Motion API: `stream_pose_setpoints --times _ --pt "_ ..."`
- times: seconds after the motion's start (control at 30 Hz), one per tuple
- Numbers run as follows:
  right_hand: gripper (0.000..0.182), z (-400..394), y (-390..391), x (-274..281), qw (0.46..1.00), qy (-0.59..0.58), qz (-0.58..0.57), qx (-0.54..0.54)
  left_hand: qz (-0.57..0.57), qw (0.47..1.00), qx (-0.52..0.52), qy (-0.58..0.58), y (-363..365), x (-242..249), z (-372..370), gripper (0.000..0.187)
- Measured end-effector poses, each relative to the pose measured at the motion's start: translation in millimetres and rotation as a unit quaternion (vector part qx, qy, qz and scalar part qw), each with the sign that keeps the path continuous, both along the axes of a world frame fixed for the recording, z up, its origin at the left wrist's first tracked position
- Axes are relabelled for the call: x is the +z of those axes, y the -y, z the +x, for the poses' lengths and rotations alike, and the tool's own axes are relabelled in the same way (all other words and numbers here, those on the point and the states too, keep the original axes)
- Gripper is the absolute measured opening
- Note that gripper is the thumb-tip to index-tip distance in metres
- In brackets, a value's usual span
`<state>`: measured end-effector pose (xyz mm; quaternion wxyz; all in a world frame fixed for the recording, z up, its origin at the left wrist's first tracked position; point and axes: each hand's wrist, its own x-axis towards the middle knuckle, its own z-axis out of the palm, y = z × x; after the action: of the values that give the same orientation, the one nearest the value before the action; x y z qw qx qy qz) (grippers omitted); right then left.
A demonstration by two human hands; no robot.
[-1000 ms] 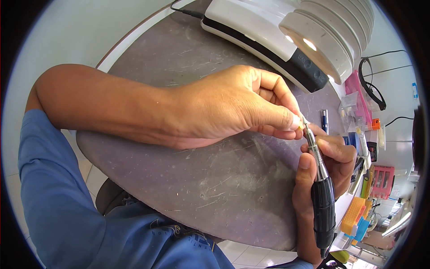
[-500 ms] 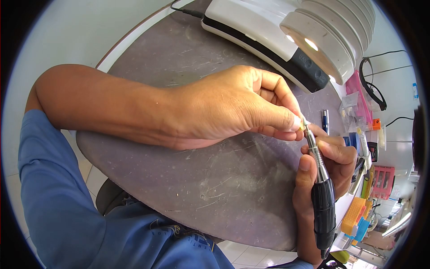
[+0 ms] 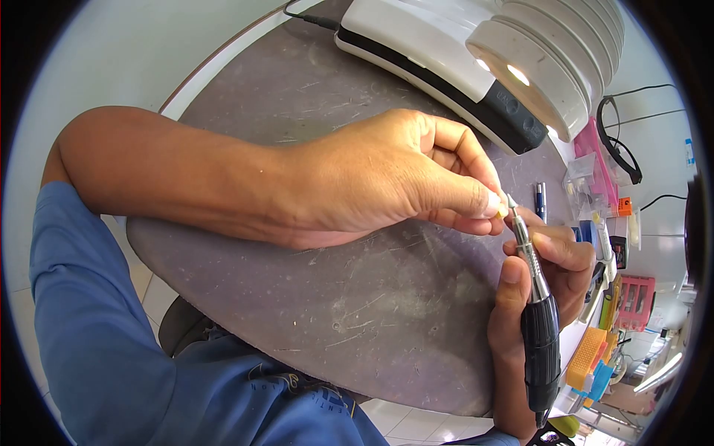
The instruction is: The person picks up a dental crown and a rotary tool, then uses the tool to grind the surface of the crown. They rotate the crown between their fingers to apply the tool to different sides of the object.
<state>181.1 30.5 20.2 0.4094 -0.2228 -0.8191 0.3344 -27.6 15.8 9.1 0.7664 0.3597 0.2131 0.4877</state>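
My left hand (image 3: 394, 175) reaches in from the left with its back toward me. Thumb and fingertips pinch a small yellowish piece (image 3: 502, 212), mostly hidden behind them and too small to name. In my right hand (image 3: 554, 256) is a rotary handpiece (image 3: 541, 342) with a black grip and silver nose, held like a pen. Its pale pointed bur (image 3: 512, 201) points up, right beside the piece at the left fingertips. Both hands meet over the right side of the grey table (image 3: 357, 297).
A white lamp (image 3: 535, 70) hangs close above the hands, in front of a white-and-black device (image 3: 439, 67). Beyond the fingers lies a blue pen-like item (image 3: 541, 202). Dark glasses (image 3: 619, 149), a pink rack (image 3: 637, 301) and an orange block (image 3: 587, 357) crowd the right.
The handpiece and my right hand have shifted slightly to the right, its bur moving a little off the left fingertips. My left hand has barely moved.
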Motion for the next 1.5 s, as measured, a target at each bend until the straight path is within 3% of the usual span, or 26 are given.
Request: stream_pose_setpoints --times 0.1,0.43,0.6,1.33,1.4,1.5 --pt "0.030 -4 8 3 0.998 0.019 -0.013 -0.059 0.010 1.000 -0.009 0.001 0 -2 -2 0.014" --pt "0.030 -2 5 1 0.998 0.024 -0.003 -0.051 0.020 1.000 -0.023 -0.004 -1 -4 -2 0.015" --pt "0.037 -1 -3 -2 0.999 -0.005 0.018 0.037 0.025 0.999 -0.026 -0.004 0 -3 -3 0.016" --pt "0.036 -2 -1 0 0.999 -0.001 0.016 0.037 0.019 0.999 -0.026 -0.007 0 -2 -3 0.016" --pt "0.034 -2 5 0 0.998 0.001 -0.008 -0.066 0.013 1.000 -0.008 -0.003 0 -2 0 0.015" --pt "0.033 -4 4 1 0.997 0.000 -0.001 -0.073 0.004 1.000 0.015 -0.004 0 -2 2 0.015"
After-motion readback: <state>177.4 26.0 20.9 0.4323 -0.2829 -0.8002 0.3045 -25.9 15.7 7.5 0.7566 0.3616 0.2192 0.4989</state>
